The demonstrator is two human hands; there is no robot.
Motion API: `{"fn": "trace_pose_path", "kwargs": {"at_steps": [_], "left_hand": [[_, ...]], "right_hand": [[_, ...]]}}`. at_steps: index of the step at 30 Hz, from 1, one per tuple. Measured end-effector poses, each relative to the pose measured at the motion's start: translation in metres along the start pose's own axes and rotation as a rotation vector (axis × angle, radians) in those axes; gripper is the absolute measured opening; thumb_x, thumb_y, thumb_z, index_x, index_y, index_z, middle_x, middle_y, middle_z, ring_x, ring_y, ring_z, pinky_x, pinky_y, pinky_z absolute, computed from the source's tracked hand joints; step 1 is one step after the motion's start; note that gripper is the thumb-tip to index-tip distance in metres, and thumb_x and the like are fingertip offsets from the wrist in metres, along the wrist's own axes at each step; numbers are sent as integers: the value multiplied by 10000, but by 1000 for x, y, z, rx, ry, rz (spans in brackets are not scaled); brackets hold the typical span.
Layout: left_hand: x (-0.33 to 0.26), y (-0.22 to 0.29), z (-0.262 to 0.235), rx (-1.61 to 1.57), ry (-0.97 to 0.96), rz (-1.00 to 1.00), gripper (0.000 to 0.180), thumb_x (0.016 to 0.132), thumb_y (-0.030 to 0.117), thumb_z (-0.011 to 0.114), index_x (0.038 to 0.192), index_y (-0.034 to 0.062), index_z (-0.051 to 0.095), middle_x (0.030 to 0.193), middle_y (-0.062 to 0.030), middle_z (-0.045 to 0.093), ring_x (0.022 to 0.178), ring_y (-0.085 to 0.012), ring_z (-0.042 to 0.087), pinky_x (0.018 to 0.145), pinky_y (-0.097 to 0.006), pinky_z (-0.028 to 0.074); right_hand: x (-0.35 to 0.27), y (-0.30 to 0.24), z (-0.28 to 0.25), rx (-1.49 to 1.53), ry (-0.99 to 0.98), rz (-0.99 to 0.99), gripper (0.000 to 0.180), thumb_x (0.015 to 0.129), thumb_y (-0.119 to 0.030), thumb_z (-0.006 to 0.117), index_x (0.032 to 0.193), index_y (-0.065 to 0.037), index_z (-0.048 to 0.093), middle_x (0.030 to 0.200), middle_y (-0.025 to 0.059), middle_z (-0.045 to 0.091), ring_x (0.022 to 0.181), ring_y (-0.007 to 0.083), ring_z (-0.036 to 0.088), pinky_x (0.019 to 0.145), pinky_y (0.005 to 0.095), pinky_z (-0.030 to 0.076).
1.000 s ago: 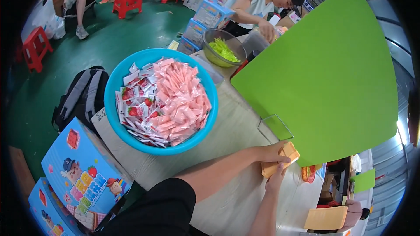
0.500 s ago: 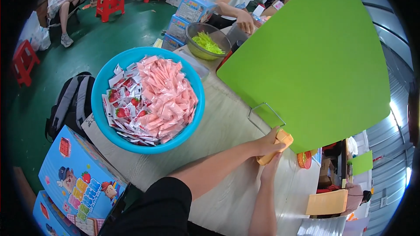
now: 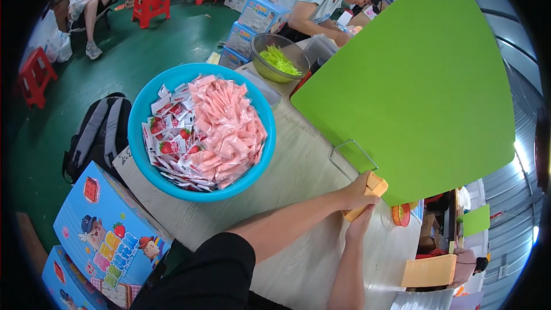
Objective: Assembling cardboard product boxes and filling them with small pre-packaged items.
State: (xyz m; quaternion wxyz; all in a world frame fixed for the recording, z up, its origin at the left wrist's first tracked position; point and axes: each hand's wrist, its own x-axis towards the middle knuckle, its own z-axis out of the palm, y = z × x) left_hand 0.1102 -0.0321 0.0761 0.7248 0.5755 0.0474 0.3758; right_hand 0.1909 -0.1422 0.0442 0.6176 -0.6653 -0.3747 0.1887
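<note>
Both my hands are closed round a pale orange box-shaped piece (image 3: 376, 184), long and narrow with a ridged top. My left hand (image 3: 357, 190) wraps its upper end, and my right hand (image 3: 359, 225) grips it from below. The piece is held over the pale wooden table (image 3: 298, 166), close to the lower edge of a big green board (image 3: 413, 97). Just beyond my left hand a bent metal wire stand (image 3: 354, 142) touches the board. What lies under my fingers is hidden.
On the table's left stands a blue basin (image 3: 135, 132) of pink wrapped packets and strawberry-print sachets. Beyond it is a bowl (image 3: 258, 63) of green strips. An orange basket (image 3: 400, 214) sits right of my hands. Blue cartons (image 3: 109, 229) stand lower left. A co-worker (image 3: 313, 8) works opposite.
The whole view has shifted slightly, so things appear a little further right. My hands keep their hold on the orange piece. The co-worker's raised hand has come down and the head has moved.
</note>
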Motion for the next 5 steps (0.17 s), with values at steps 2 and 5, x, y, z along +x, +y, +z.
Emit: {"fn": "trace_pose_path", "kwargs": {"at_steps": [2, 5], "left_hand": [[-1, 2, 0, 13, 11, -27, 726, 817, 184, 727, 1396, 6, 327, 1218, -160, 529, 1179, -238, 528, 980, -381, 468], [-5, 10, -1, 15, 14, -41, 694, 823, 180, 724, 1377, 15, 342, 1215, -158, 530, 1168, -242, 533, 991, -373, 461]], "right_hand": [[0, -4, -4, -18, -38, 29, 638, 1105, -481, 204, 1551, -29, 262, 1495, 106, 415, 1353, 209, 439, 1110, 339, 381], [0, -2, -2, -39, -12, 37, 648, 1104, -495, 224, 1543, -22, 288, 1465, 102, 454, 1319, 197, 476, 1091, 333, 402]]}}
